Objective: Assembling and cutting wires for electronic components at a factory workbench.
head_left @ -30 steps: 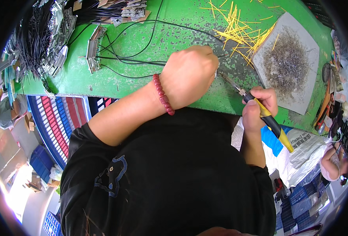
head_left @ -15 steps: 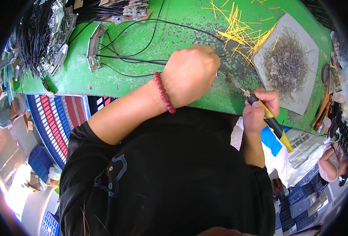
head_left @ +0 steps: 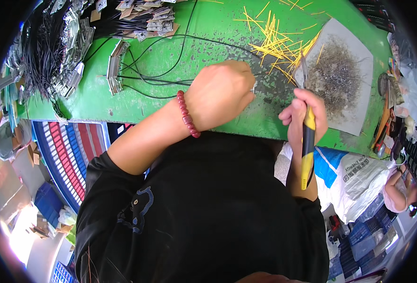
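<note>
My left hand (head_left: 223, 94) is closed in a fist over the green tabletop, with a red bead bracelet at the wrist. Thin black cables (head_left: 159, 81) run into it from a bent metal bracket (head_left: 115, 67) lying to the left. A small pale tip just shows at the fist's right side; the fingers' inner side is hidden. In my right hand (head_left: 314, 106) is a soldering iron (head_left: 308, 141) with a yellow and black handle, held nearly upright in view. Its metal tip points away from me, over the left edge of a grey board (head_left: 363, 101) strewn with dark crumbs.
Thin yellow sticks (head_left: 276, 42) lie scattered beside the board. Bundles of black cables with metal brackets (head_left: 71, 52) crowd the far left of the green table (head_left: 90, 106). Tools (head_left: 385, 113) line its right edge. Another person (head_left: 399, 191) is at the far right.
The soldering iron has swung from pointing at my left fist to pointing away, its tip now by the board. My left fist has shifted slightly left, still on the cables.
</note>
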Available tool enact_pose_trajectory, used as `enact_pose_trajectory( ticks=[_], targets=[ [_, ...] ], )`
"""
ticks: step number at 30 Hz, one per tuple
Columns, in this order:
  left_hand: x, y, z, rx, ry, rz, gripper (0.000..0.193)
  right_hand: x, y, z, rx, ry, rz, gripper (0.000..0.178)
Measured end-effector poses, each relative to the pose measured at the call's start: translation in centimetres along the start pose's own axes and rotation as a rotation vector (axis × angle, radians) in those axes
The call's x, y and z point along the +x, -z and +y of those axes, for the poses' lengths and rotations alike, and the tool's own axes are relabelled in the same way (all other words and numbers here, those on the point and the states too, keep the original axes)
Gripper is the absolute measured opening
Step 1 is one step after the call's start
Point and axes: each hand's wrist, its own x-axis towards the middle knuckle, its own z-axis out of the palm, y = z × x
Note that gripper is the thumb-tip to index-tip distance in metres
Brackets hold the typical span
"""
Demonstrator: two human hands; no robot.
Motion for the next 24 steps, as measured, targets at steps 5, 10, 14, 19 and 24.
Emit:
enact_pose_trajectory(
  ticks=[5, 10, 14, 19, 24],
  targets=[
    [0.0, 1.1, 0.2, 0.032, -0.221, 0.136, 0.013, 4.0, -3.0, -0.8, 0.151, 0.062, 0.023, 0.035],
    [-0.1, 2.2, 0.4, -0.139, -0.199, 0.200, 0.015, 4.6, -3.4, -0.9, 0.055, 0.204, -0.052, 0.037],
    [-0.2, 2.2, 1.6, -0.466, 0.222, 0.176, 0.010, 4.0, -3.8, -0.5, 0.029, 0.358, -0.072, 0.038],
    [-0.5, 1.6, 1.3, -0.439, 0.164, 0.213, 0.005, 2.5, -3.1, 0.3, 0.052, 0.390, -0.011, 0.042],
    [-0.9, 1.1, 1.6, -0.439, 0.134, 0.258, 0.006, 1.3, -2.7, 0.1, 0.033, 0.390, -0.072, 0.041]
  ],
)
